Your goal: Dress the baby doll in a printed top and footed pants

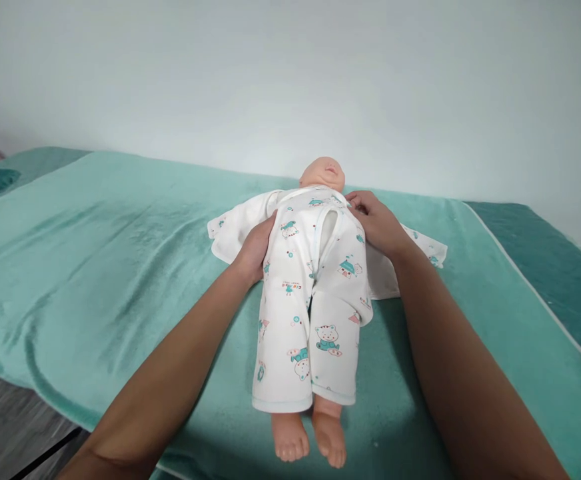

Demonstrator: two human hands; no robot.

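A baby doll [324,172] lies on its back, head away from me and bare feet [290,437] towards me. It has on white baby pants [290,320] printed with bears, open at the crotch. A white baby shirt [243,223] with matching print is spread around its upper body, sleeves out to both sides. My left hand [260,241] is closed on the pants at the doll's left-of-picture hip, thumb on top and other fingers hidden. At the opposite side of the waist, my right hand [374,219] pinches the pants' upper edge with bent fingers.
A green plush blanket [95,267] with some wrinkles covers the table under the doll. Darker green cloth [540,247] shows at the right end. A pale wall [290,87] rises behind. Grey floor [10,427] lies below the front left edge.
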